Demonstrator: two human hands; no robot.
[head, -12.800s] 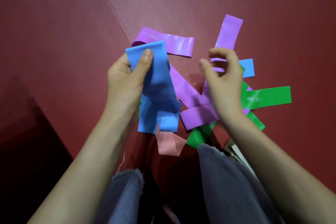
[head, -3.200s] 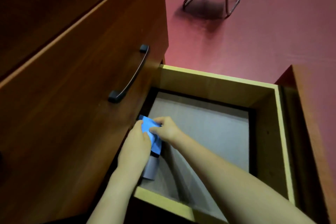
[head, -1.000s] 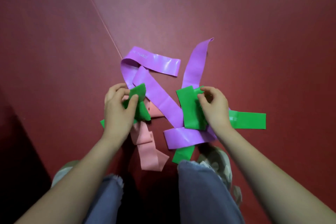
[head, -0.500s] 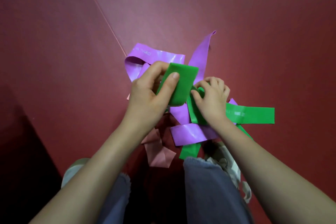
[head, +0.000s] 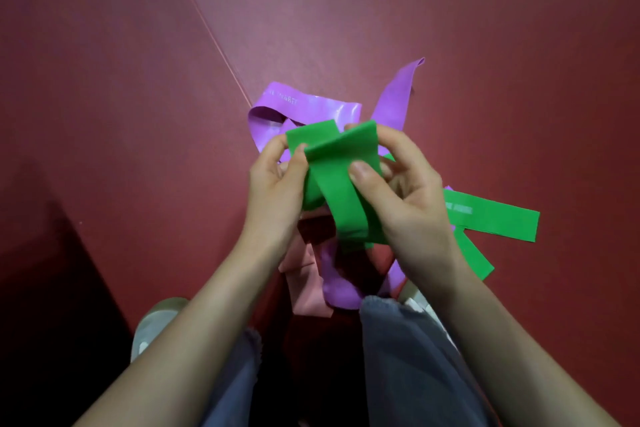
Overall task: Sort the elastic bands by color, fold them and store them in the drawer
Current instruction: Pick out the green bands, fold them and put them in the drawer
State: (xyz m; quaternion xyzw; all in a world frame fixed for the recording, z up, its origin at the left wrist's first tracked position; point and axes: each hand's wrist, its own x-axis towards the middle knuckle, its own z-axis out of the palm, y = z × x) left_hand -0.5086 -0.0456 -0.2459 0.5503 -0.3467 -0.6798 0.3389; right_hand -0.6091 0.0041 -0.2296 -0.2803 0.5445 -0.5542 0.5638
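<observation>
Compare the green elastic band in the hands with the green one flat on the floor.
The pinched green elastic band hangs in the air between the left hand and right hand; the flat green elastic band lies untouched on the red floor. Pinched one bends over; flat one is straight, lettering showing. Same green.

We are looking at a dim, softly lit scene: light is falling from ahead onto the dark red matte floor (head: 346, 10), fading to black shadow at the lower left. Glare is glinting on the glossy purple elastic band (head: 322, 107); the matte green elastic band (head: 343, 191) is showing sharp. Wide-angle distortion is bending the frame's edges.
</observation>
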